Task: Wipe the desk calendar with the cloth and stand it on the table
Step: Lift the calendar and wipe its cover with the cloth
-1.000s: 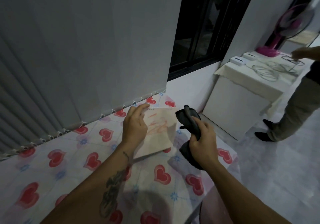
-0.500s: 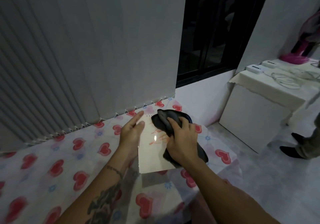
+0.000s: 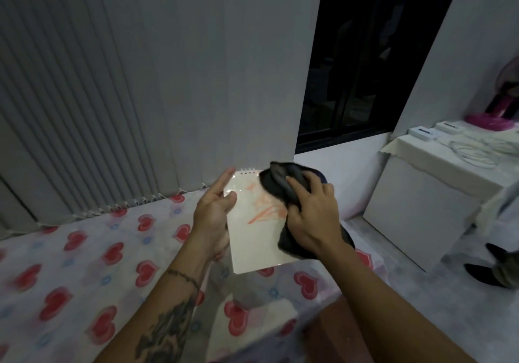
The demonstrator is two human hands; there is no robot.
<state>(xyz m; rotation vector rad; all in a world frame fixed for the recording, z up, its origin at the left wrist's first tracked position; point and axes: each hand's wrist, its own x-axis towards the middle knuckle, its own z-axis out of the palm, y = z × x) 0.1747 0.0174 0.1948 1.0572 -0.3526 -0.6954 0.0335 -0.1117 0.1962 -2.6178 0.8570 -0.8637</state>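
Note:
The desk calendar (image 3: pixel 254 246) is a cream, spiral-bound card with orange marks, held tilted above the table. My left hand (image 3: pixel 214 216) grips its left edge, thumb on the front, fingers stretched up along the side. My right hand (image 3: pixel 311 214) presses a dark grey cloth (image 3: pixel 276 181) against the calendar's upper right part. The cloth hangs down past my right wrist and covers the calendar's right edge. The table (image 3: pixel 92 259) below carries a white covering printed with red hearts.
Grey vertical blinds (image 3: pixel 112 96) hang directly behind the table. A dark window (image 3: pixel 365 68) lies to the right. A white cabinet (image 3: pixel 427 202) with small boxes, cables and a pink fan base stands at right. Another person's shoe (image 3: pixel 483 274) shows on the floor.
The cloth came from beside the calendar onto its face and now sits at its upper right. The calendar is lifted higher off the table. The view has shifted left.

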